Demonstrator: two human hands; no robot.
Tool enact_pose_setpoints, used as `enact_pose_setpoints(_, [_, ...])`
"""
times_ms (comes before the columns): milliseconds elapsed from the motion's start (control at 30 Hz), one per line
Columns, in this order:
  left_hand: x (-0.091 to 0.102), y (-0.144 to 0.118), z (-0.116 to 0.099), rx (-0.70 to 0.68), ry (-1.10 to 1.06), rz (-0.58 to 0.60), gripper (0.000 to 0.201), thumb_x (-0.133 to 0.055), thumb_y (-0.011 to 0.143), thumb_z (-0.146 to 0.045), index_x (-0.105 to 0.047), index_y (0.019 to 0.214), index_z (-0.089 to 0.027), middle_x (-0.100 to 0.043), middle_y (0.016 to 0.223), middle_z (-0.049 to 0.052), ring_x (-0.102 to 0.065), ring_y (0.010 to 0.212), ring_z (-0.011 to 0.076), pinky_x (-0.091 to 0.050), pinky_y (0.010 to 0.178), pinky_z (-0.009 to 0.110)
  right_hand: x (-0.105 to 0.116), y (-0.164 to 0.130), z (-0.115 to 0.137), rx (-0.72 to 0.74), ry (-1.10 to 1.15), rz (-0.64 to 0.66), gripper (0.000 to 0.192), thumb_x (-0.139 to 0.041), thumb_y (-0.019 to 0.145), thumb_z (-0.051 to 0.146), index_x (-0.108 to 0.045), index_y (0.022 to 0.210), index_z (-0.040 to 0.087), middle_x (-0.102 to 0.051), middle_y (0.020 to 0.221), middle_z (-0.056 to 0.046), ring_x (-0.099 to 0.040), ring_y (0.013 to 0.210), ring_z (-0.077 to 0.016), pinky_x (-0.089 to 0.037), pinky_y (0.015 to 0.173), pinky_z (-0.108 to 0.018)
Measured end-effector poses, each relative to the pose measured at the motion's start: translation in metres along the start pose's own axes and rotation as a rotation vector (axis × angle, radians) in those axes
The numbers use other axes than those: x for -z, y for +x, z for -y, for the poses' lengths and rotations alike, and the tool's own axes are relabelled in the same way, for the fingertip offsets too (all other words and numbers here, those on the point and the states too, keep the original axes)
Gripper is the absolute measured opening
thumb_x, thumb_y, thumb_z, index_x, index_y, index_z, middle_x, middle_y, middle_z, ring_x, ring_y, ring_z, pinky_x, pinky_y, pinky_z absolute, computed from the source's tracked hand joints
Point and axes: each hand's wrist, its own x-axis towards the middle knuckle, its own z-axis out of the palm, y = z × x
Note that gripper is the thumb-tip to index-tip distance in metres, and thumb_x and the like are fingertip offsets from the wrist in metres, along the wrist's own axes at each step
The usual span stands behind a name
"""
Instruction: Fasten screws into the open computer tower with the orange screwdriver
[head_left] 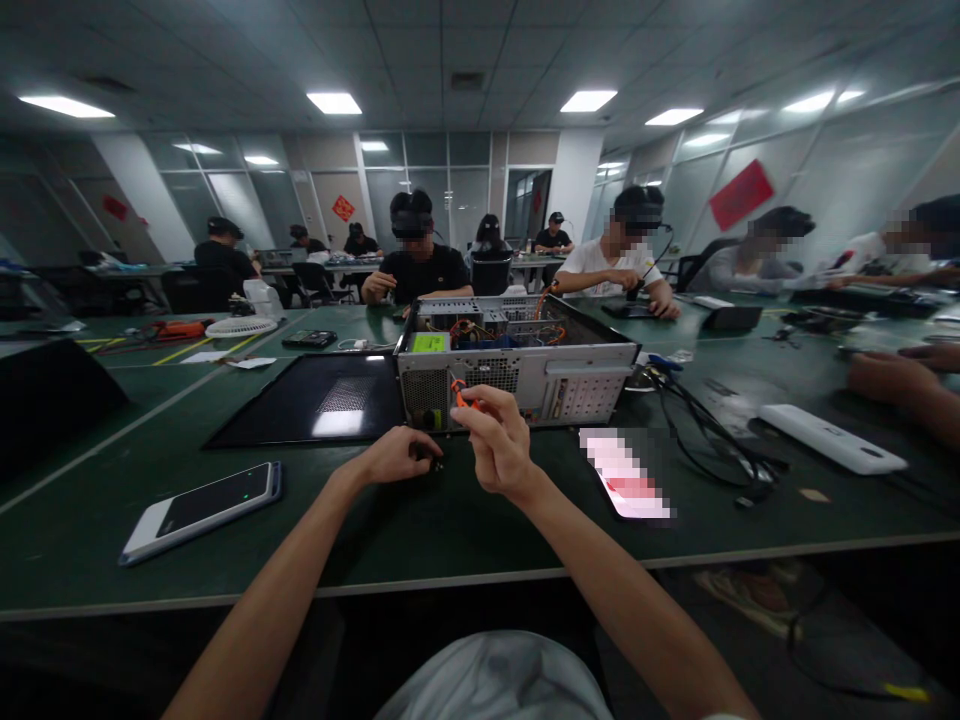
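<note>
Both forearms stretched forward over the green table (465, 540), converging at the rear panel of one open computer case (517, 375). Left hand (397, 455) curled low on the tabletop just before the case, knuckles up, fingers closed around something small and dark, too hidden to identify. Right hand (499, 440) raised a little higher, wrist bent, thumb and fingertips pinching one orange-handled screwdriver (461, 393). Tool's long axis angled up and leftward, tip against the grey rear panel near the fan grille. Case lying on its side, open top showing wiring, long axis running left to right across the table. One black side panel (315, 400) flat to the left, touching the case. One phone (202, 510) nearer on the left, one white power strip (832, 440) well apart on the right. Several other people seated at tables beyond.
</note>
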Motion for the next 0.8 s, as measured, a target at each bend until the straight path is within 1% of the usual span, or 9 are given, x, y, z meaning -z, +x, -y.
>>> enact_pose_setpoints(133, [0.0004, 0.0000, -0.0008, -0.003, 0.010, 0.012, 0.035, -0.064, 0.073, -0.024, -0.076, 0.105, -0.017, -0.073, 0.084, 0.002, -0.059, 0.064, 0.0127, -0.045, 0.063, 0.022, 0.0004, 0.0010, 0.0014, 0.014, -0.001, 0.010, 0.035, -0.041, 0.097, 0.012, -0.055, 0.126, 0.024, -0.056, 0.127, -0.011, -0.065, 0.092, -0.0140, -0.056, 0.074, -0.026])
enact_pose_setpoints(233, [-0.0004, 0.0004, 0.0002, 0.001, 0.029, 0.003, 0.031, -0.064, 0.075, -0.028, -0.077, 0.102, -0.018, -0.074, 0.085, 0.002, -0.059, 0.066, 0.0134, -0.045, 0.064, 0.023, 0.0015, 0.0031, 0.0029, 0.031, 0.013, 0.023, 0.037, -0.040, 0.096, 0.010, -0.053, 0.129, 0.021, -0.058, 0.126, -0.012, -0.065, 0.102, -0.0165, -0.057, 0.081, -0.029])
enact_pose_setpoints(333, [-0.0011, 0.0006, 0.0019, -0.014, 0.042, -0.006, 0.028, -0.063, 0.075, -0.026, -0.078, 0.098, -0.019, -0.075, 0.087, 0.002, -0.060, 0.069, 0.0141, -0.045, 0.066, 0.024, 0.0022, 0.0046, 0.0036, 0.048, 0.007, 0.029, 0.038, -0.040, 0.096, 0.009, -0.052, 0.130, 0.021, -0.059, 0.125, -0.012, -0.063, 0.110, -0.0181, -0.057, 0.086, -0.031])
enact_pose_setpoints(500, [-0.0014, 0.0008, 0.0050, -0.032, 0.025, 0.025, 0.032, -0.065, 0.074, -0.026, -0.076, 0.103, -0.019, -0.075, 0.089, 0.002, -0.060, 0.068, 0.0140, -0.045, 0.066, 0.024, 0.0022, 0.0044, 0.0040, 0.058, -0.006, 0.039, 0.036, -0.040, 0.096, 0.010, -0.052, 0.128, 0.021, -0.059, 0.125, -0.013, -0.063, 0.112, -0.0182, -0.058, 0.084, -0.030])
enact_pose_setpoints(633, [-0.0018, 0.0016, 0.0040, -0.044, 0.026, 0.030, 0.027, -0.067, 0.077, -0.032, -0.078, 0.098, -0.019, -0.074, 0.088, 0.002, -0.059, 0.068, 0.0136, -0.044, 0.065, 0.024, 0.0016, 0.0034, 0.0035, 0.053, 0.017, 0.043, 0.036, -0.040, 0.096, 0.010, -0.053, 0.128, 0.020, -0.058, 0.126, -0.014, -0.064, 0.110, -0.0181, -0.057, 0.083, -0.029])
enact_pose_setpoints(800, [-0.0034, 0.0023, 0.0035, -0.062, 0.031, 0.009, 0.024, -0.067, 0.078, -0.032, -0.078, 0.095, -0.020, -0.073, 0.092, 0.003, -0.060, 0.071, 0.0141, -0.045, 0.067, 0.024, 0.0008, 0.0028, 0.0023, 0.072, 0.012, 0.045, 0.037, -0.038, 0.096, 0.010, -0.053, 0.129, 0.020, -0.059, 0.125, -0.014, -0.063, 0.112, -0.0187, -0.058, 0.084, -0.030])
